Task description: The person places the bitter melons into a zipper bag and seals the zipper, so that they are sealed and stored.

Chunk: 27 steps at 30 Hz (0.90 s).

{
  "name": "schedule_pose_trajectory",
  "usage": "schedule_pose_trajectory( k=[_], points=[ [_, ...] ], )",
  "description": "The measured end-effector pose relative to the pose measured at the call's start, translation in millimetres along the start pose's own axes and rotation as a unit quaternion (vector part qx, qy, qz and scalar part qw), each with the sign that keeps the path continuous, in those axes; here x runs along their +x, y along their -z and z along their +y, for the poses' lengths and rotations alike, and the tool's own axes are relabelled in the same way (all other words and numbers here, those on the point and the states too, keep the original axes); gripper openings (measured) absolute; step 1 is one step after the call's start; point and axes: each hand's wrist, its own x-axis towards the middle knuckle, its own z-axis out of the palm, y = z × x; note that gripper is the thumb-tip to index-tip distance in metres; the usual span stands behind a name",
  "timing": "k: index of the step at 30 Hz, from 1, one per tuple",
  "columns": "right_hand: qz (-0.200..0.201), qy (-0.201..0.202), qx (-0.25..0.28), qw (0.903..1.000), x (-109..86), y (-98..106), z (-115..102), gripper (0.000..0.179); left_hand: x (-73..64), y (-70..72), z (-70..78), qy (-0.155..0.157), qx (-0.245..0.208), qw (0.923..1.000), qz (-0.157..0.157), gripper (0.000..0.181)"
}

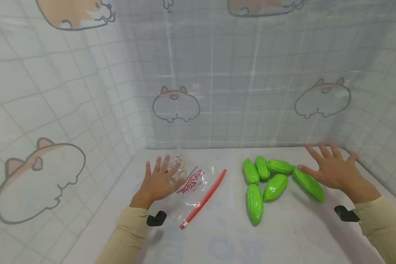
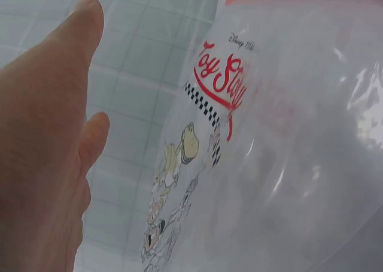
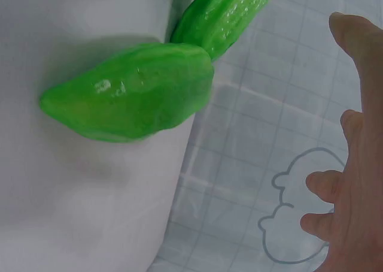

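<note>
The left hand [image 1: 161, 181] and right hand [image 1: 338, 170] have fingers spread wide, holding nothing. By the left is a clear Toy Story zip bag [image 1: 201, 190], lying flat, so probably nothing is inside. Near the right, six green ridged fruits [image 1: 275, 187] lie down on the white table [image 1: 283, 234], maybe because they're too pointy to stand.
</note>
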Motion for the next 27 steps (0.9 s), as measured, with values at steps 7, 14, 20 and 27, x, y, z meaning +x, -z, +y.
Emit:
schedule_pose_trajectory(
  k=[7,14,20,27],
  points=[
    [-0.003,0.005,0.002,1.0,-7.4,-6.0,-4.3,0.093,-6.7,-7.4,12.4,-0.005,0.006,0.9999,0.011,0.083],
    [0.006,0.015,-0.003,0.9999,-9.2,-14.5,-9.6,0.091,-16.7,-15.5,20.6,-0.006,0.019,0.9994,0.027,0.079],
    [0.028,0.027,-0.015,0.9991,-11.9,-24.4,-17.4,0.088,-22.7,-20.8,27.2,-0.009,0.025,0.9988,0.04,0.079],
    [0.053,0.032,0.001,0.9981,-15.7,-29.9,-28.5,0.083,-27.8,-27.5,37.4,-0.032,0.02,0.9974,0.062,0.065]
  ],
)
